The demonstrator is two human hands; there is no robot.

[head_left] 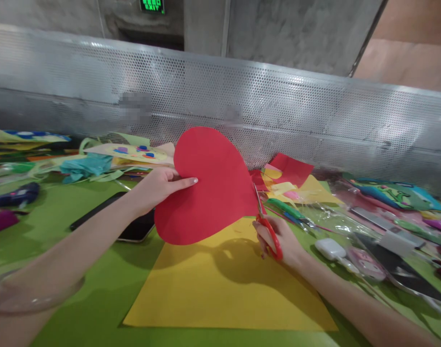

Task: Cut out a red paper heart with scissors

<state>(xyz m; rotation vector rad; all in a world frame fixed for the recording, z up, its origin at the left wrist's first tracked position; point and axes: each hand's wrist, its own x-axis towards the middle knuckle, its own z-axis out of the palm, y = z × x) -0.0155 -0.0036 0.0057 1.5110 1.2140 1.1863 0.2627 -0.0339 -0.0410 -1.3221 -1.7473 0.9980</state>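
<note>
A large red paper heart (213, 193) is held up above the table, its point turned to the right. My left hand (166, 188) pinches it at the notch, thumb in front and fingers behind the paper. In my right hand (278, 236) is a pair of red-handled scissors (270, 236), fingers through the loops. The scissor blades point up along the heart's right tip; whether they are fully closed I cannot tell. Beneath the heart a yellow paper sheet (227, 294) lies flat on the green table (94, 294) and catches the shadow.
A dark phone (137, 224) lies behind my left forearm. Paper scraps (292, 173) and pens (285, 207) are behind my right hand. To the right are a white earbud case (330, 249) and another phone (401, 270). A perforated metal panel (206, 91) rises behind the table.
</note>
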